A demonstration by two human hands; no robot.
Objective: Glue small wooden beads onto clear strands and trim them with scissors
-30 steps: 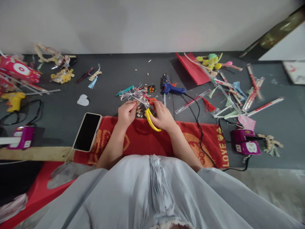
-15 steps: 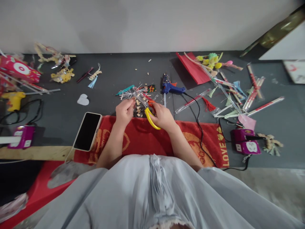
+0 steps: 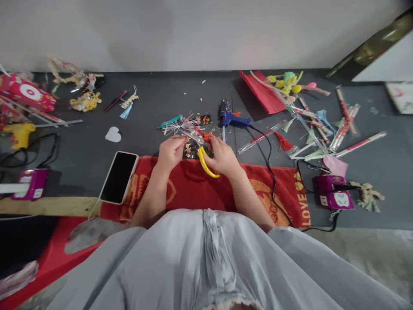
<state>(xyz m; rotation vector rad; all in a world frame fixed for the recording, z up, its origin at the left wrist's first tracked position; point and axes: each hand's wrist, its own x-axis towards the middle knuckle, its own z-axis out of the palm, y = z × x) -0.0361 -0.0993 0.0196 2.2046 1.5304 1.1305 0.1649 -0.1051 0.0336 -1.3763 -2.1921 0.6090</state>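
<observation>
My right hand [image 3: 222, 157] is closed around the handles of a pair of scissors [image 3: 204, 162], one handle yellow and one orange. The metal blades point left toward the fingertips of my left hand [image 3: 172, 151]. Those fingers are pinched together at the blade tips, and whatever they hold is too small to name. Small pale cut pieces [image 3: 189, 150] lie on the dark table just below the blades. Beyond my hands is a heap of thin white strands [image 3: 176, 125], with a teal item [image 3: 170, 121] beside it.
A blue glue gun [image 3: 237, 119] stands right of my hands, its black cord running over the red towel [image 3: 200, 189]. A phone [image 3: 119, 177] lies at left. Wrapped sticks [image 3: 345, 118] and a red sheet [image 3: 263, 92] are at right. Purple power sockets [image 3: 334, 191] sit near the edge.
The scissors and my right hand have shifted slightly down and right, and the orange handle shows more. My left hand has moved slightly right, still pinching.
</observation>
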